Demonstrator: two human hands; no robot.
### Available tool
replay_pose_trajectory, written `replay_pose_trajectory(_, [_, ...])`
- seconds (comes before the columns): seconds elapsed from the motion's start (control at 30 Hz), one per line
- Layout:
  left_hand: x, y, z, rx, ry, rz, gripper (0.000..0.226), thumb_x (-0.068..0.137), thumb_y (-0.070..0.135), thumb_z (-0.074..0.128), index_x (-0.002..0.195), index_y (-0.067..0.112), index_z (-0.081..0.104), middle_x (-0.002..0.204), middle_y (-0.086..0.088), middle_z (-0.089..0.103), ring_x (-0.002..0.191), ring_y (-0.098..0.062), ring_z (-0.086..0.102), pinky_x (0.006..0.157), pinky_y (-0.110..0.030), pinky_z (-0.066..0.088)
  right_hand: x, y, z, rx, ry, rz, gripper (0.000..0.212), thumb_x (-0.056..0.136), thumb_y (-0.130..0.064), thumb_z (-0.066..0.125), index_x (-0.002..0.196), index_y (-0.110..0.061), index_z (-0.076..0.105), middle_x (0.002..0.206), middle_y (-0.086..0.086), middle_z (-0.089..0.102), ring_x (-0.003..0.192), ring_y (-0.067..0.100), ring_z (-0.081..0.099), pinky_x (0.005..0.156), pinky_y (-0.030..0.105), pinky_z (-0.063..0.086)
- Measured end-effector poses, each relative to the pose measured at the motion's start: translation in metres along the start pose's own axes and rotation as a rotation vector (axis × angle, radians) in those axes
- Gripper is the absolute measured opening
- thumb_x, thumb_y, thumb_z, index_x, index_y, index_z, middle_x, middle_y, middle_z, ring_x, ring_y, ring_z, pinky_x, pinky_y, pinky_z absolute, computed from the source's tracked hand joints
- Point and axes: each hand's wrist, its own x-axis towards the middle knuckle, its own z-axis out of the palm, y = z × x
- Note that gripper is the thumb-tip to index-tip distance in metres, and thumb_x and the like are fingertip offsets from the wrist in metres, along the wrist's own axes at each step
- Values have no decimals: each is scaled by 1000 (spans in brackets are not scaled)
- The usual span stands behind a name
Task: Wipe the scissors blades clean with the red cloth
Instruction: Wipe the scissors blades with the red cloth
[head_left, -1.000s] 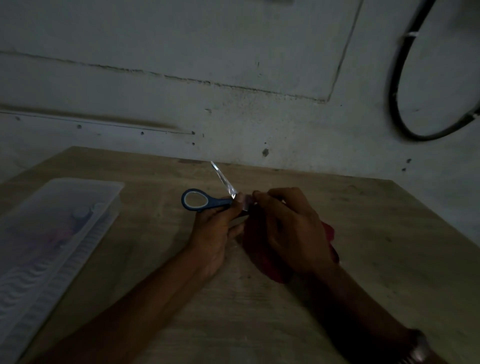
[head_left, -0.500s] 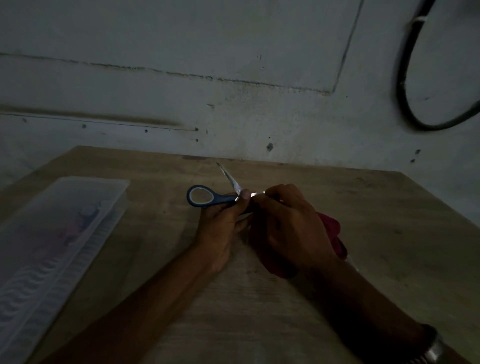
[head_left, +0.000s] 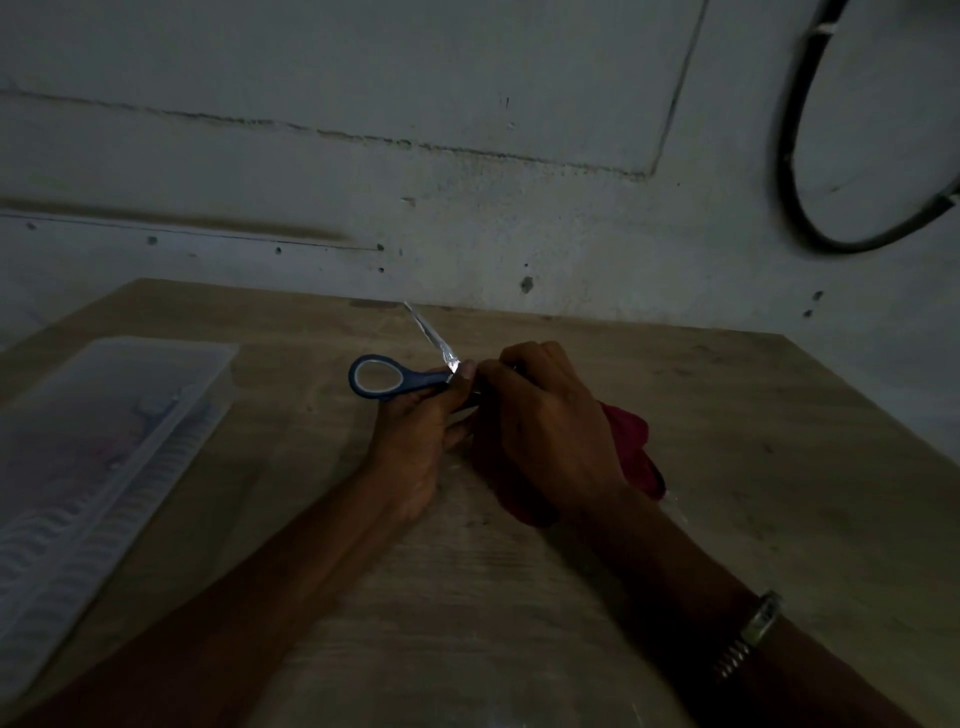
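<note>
Blue-handled scissors (head_left: 387, 382) are held open above the wooden table (head_left: 727, 467). One bright blade (head_left: 431, 335) points up and away toward the wall. My left hand (head_left: 421, 431) grips the scissors at the handle near the pivot, with a blue loop sticking out to the left. My right hand (head_left: 550, 426) is curled around the red cloth (head_left: 636, 452) and presses it against the scissors just right of the pivot. The second blade is hidden under my right hand and the cloth. Part of the cloth hangs out behind my right palm.
A translucent plastic box (head_left: 104, 447) with dim contents lies at the table's left. A grey wall (head_left: 467, 182) rises right behind the table's far edge, with a black cable loop (head_left: 795, 171) hanging at the upper right. A metal watch band (head_left: 753, 634) circles my right wrist.
The second blade, briefly showing beside my right fingers half a second ago, is now covered by my right hand and the cloth. My left hand keeps its grip.
</note>
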Motion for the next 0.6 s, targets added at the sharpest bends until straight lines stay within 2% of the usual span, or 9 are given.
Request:
replay_pose_trajectory(0.13, [0, 0, -1, 11, 28, -1, 37, 87, 25, 73, 118, 5, 71, 114, -7, 78, 111, -20, 73, 92, -40, 58, -1, 2, 1, 35, -12, 7, 35, 87, -20, 80, 120, -13, 73, 106, 2, 62, 96, 18, 54, 69, 22, 36])
replay_pose_trajectory(0.23, [2, 1, -1, -29, 34, -11, 44, 83, 22, 75, 121, 1, 69, 116, -10, 77, 111, -22, 73, 85, -34, 61, -4, -2, 1, -45, -74, 3, 42, 86, -28, 81, 126, -16, 72, 107, 1, 61, 97, 17, 52, 67, 22, 37])
replay_pose_trajectory(0.33, [1, 3, 0, -36, 15, -29, 23, 93, 16, 69, 111, 3, 72, 108, -7, 80, 101, -17, 76, 81, -29, 63, -6, 8, -2, -86, -118, -26, 35, 86, -19, 74, 120, -11, 74, 111, 6, 66, 102, 24, 56, 74, 30, 50])
replay_pose_trajectory(0.43, [0, 4, 2, -54, 32, -41, 13, 94, 14, 69, 103, 6, 73, 100, -5, 81, 93, -14, 77, 81, -27, 63, -12, 28, -9, -69, -15, 8, 33, 77, -3, 72, 110, -5, 76, 104, 11, 67, 99, 31, 59, 77, 34, 49])
replay_pose_trajectory(0.5, [2, 5, 2, -62, 34, -44, 15, 93, 14, 70, 104, 5, 73, 101, -6, 80, 94, -14, 77, 81, -27, 63, -16, 32, -16, -30, 71, 27, 38, 75, 1, 73, 112, -5, 76, 104, 11, 67, 97, 30, 59, 76, 31, 45])
replay_pose_trajectory(0.6, [1, 4, 2, -63, 21, -43, 20, 93, 16, 70, 108, 4, 73, 102, -6, 80, 95, -15, 77, 79, -26, 63, -14, 24, -17, 62, 99, 5, 39, 81, 4, 76, 119, -6, 76, 108, 10, 69, 98, 28, 62, 74, 33, 52])
